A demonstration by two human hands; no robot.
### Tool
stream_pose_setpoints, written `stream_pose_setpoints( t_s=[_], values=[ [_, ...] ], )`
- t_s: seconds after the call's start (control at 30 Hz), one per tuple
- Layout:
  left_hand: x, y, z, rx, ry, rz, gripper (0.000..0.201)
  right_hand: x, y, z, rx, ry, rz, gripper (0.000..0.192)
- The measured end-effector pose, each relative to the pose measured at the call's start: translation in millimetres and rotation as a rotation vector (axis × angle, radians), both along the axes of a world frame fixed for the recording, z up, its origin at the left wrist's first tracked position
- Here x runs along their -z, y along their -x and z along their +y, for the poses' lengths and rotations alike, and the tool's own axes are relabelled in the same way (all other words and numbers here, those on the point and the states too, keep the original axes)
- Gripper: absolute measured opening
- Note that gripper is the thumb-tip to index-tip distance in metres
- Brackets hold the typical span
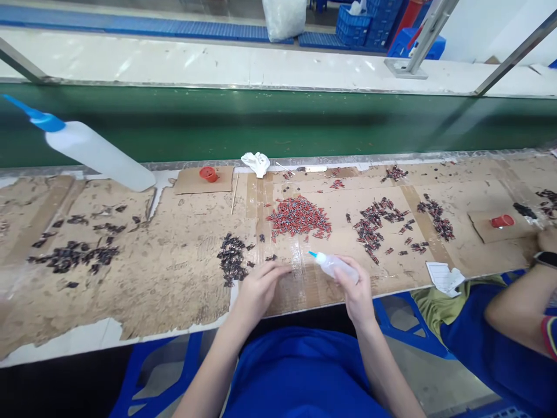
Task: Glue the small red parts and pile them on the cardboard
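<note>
My right hand (360, 290) is wrapped round a small clear squeeze bottle (335, 267) with a blue nozzle, which points left and up. To its left, my left hand (261, 287) is just above the cardboard, thumb and fingers drawn together; whatever is in the pinch is too small to make out. A heap of small black parts (232, 258) lies just left of that hand. Beyond both hands spreads a pile of small red-and-silver parts (299, 216). Dark reddish assembled-looking pieces (369, 229) lie to the right of the pile.
Cardboard (174, 261) covers the bench. Behind it runs a green conveyor belt (261, 125). A large white bottle (100, 154) leans at left; a red cup (209, 174), a thin stick (235, 193) and crumpled tissue (256, 164) lie behind. A co-worker's arm (522, 302) is at right.
</note>
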State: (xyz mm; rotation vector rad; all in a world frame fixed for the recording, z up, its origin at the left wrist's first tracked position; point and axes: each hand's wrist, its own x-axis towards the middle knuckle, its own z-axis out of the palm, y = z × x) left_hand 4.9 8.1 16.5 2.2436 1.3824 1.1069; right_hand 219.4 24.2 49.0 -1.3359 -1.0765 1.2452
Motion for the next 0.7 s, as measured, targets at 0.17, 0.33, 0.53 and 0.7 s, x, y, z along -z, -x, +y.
stream_pose_setpoints(
  t_s=[0.17,0.33,0.53,0.7],
  values=[
    [13.0,-20,-3,-0.152,-0.032,0.063,0.025,4.1,-4,7,0.167,0.068,0.181,0.026],
    [12.1,-18,-2,-0.189,-0.049,0.076,0.017,13.4,10,10,0.224,0.114,0.285,0.024],
    [13.3,-14,-6,-0.18,-0.007,0.012,0.013,20.0,6,7,0.084,0.052,0.085,0.025],
    [14.9,-15,-5,-0.254,0.03,-0.032,0.01,19.9,6,4,-0.009,-0.031,-0.088,0.022]
  ],
)
